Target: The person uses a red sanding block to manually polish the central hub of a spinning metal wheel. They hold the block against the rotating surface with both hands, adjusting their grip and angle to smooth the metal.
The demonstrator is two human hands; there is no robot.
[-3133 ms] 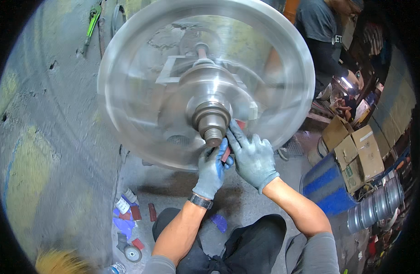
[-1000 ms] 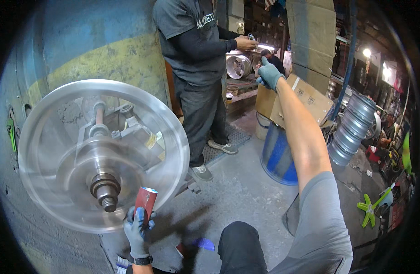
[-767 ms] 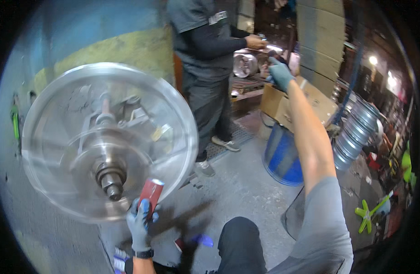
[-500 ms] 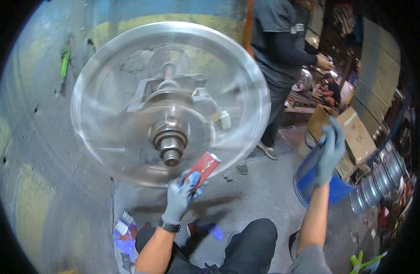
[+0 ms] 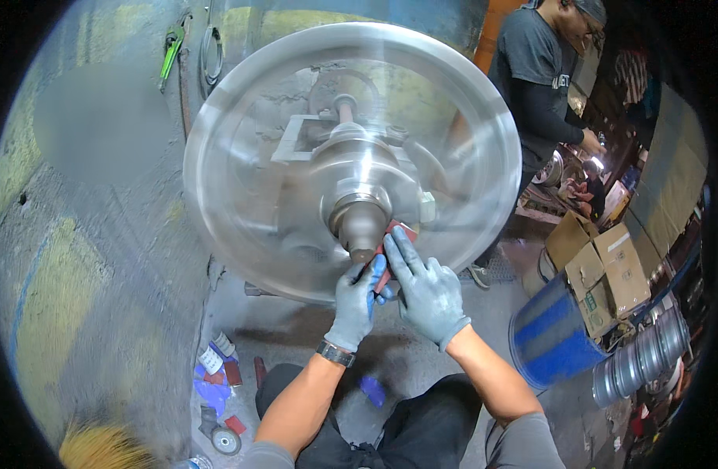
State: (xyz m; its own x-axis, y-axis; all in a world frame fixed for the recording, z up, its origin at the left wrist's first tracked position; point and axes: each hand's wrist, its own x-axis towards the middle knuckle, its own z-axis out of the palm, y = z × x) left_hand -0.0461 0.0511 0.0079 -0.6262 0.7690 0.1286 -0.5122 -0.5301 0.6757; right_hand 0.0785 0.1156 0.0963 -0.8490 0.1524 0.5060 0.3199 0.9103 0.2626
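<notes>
And my right hand [image 5: 435,303] swings back from frame right to centre, fingers over the red block [image 5: 383,279] my left hand [image 5: 351,310] grips!

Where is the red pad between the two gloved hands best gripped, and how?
Probably by its lower end, from the person's side: the red pad is long and slants up to the right, its upper end near the motion-blurred wheel. The left hand holds that lower end.
</notes>
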